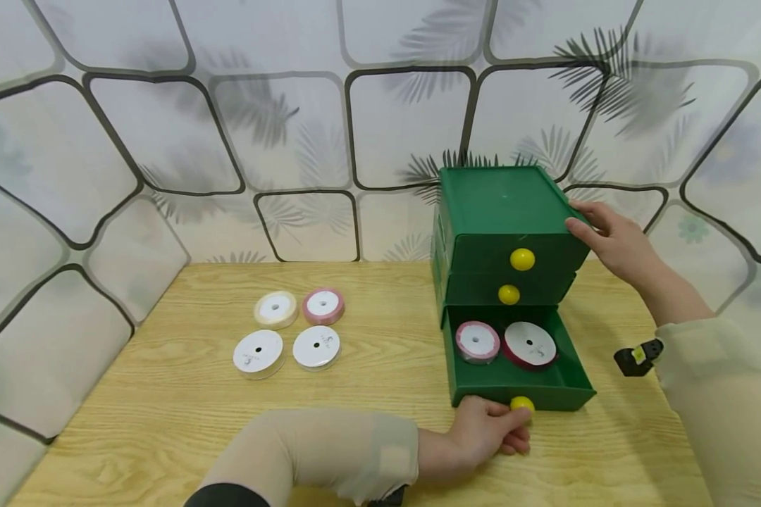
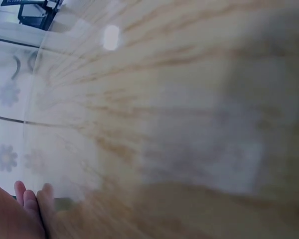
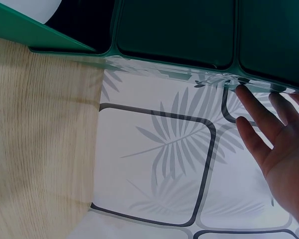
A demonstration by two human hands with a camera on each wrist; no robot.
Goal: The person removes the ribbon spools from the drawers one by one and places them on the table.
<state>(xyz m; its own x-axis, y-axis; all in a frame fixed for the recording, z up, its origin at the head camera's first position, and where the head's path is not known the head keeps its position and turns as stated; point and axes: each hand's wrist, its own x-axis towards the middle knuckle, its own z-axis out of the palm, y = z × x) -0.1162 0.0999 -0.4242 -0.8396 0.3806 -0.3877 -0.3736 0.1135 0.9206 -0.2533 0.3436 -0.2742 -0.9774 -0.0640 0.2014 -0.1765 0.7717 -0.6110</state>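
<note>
A green drawer cabinet (image 1: 507,201) stands on the table with its bottom drawer (image 1: 567,377) pulled out. My left hand (image 1: 482,433) pinches that drawer's yellow knob (image 1: 522,404) at the front; in the left wrist view only part of this hand (image 2: 32,211) shows, at the lower left corner. Inside the drawer lie a pink ribbon spool (image 1: 478,339) and a larger dark red ribbon spool (image 1: 530,343). With fingers mostly straight, my right hand (image 1: 618,239) touches the cabinet's upper right side. The right wrist view shows its fingertips (image 3: 243,92) against the green wall.
Left of the cabinet lie a cream ribbon spool (image 1: 275,308), a second pink spool (image 1: 323,304) and two white spools, one (image 1: 258,352) nearer the left. Two closed drawers sit above the pulled-out one. A patterned wall covering (image 1: 412,127) rises behind the wooden table (image 1: 165,366).
</note>
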